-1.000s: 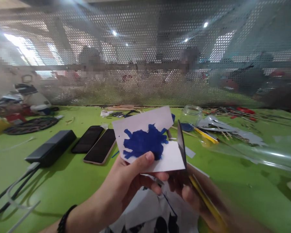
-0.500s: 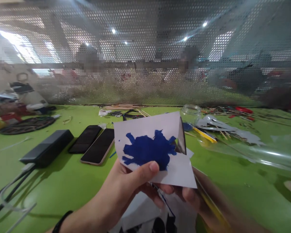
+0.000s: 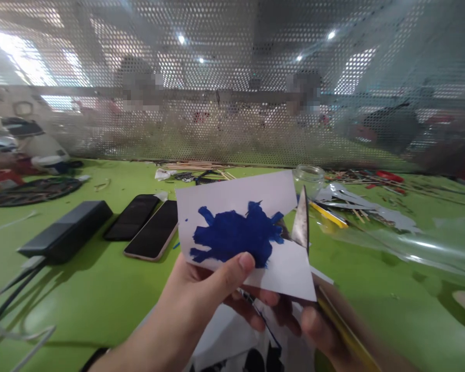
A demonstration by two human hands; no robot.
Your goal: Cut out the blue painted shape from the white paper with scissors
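In my left hand [image 3: 217, 294] is a white paper sheet [image 3: 232, 188] with a ragged blue painted shape [image 3: 236, 237]. The thumb presses on its front near the lower edge, the fingers lie behind. My right hand [image 3: 325, 330], partly blurred at the lower right, is closed around scissors with a yellow handle [image 3: 346, 328]. A pointed metal blade [image 3: 302, 222] stands upright at the paper's right side, beside a cut that reaches near the blue shape. Part of the scissors is hidden behind the paper. Under my hands lies another white sheet [image 3: 225, 336] with black shapes.
Two phones [image 3: 155, 230] and a black power block [image 3: 67, 227] with cables lie to the left. Beyond the paper are a glass jar [image 3: 309, 178], a yellow-handled tool [image 3: 329, 214], paper scraps [image 3: 341, 196] and thin sticks. A perforated screen [image 3: 232, 129] stands along the back.
The scissor blade has come out from behind the paper and now shows at its right side, spread apart. The paper has shifted slightly; my left hand keeps its hold.
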